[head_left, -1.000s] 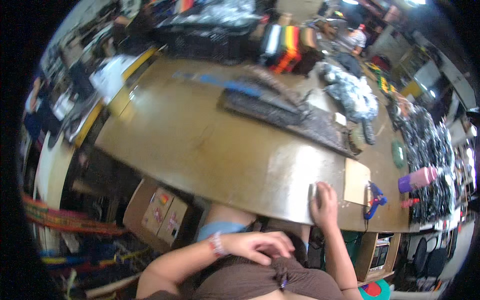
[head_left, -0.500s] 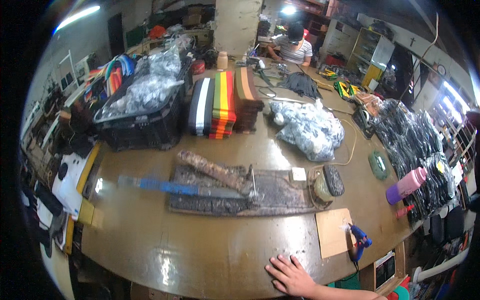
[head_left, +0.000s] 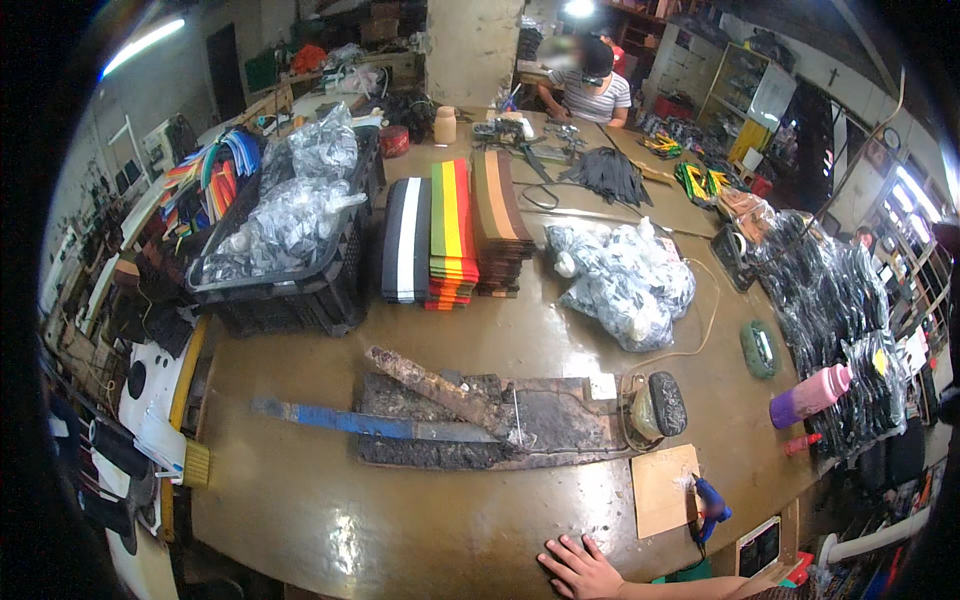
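My right hand (head_left: 580,570) lies palm down at the near edge of the table, fingers spread, holding nothing. My left hand is out of view. Closest to the right hand are a square of tan board (head_left: 664,490) and a blue glue gun (head_left: 712,510) whose nozzle rests over the board's edge. Farther in, a dark, worn slab (head_left: 560,420) lies flat. Across it rest a blue-and-grey strip (head_left: 370,420) and a rough brown bar (head_left: 430,385). At the slab's right end stands a container (head_left: 643,412) beside a black oval pad (head_left: 667,403).
Stacks of striped strips (head_left: 452,230) stand mid-table, left of a clear plastic bag (head_left: 635,285) of parts. A black crate (head_left: 290,300) sits at the left. A pink-and-purple bottle (head_left: 810,396) lies tilted by plastic-wrapped black goods (head_left: 815,290). Across the table sits another person (head_left: 590,95).
The view has shifted, so the table's things appear slightly lower. My right hand stays flat at the near edge, fingers spread.
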